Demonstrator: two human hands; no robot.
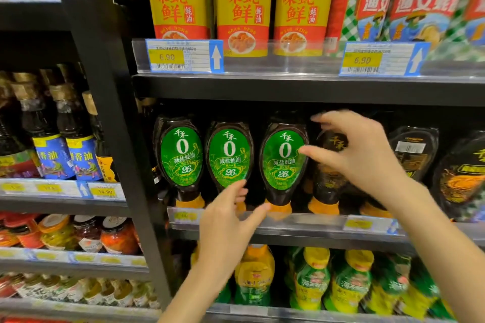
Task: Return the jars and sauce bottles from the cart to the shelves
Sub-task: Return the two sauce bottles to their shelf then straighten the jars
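Landmark: third green-label oyster sauce bottle, inverted on its orange cap on the middle shelf, label outward, aligned with two matching bottles to its left.

Left hand: below-left of it, fingers apart, thumb at the cap, seemingly steadying.

Right hand: right of it, fingers spread, thumb touching the label; covers a dark-label bottle.

Cart: not visible.

Lower price tags blurred, unreadable

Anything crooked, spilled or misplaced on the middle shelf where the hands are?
One oddity: a dark bottle right of the right hand faces backwards, barcode sticker outward, unlike the three green-label bottles. No spills visible.
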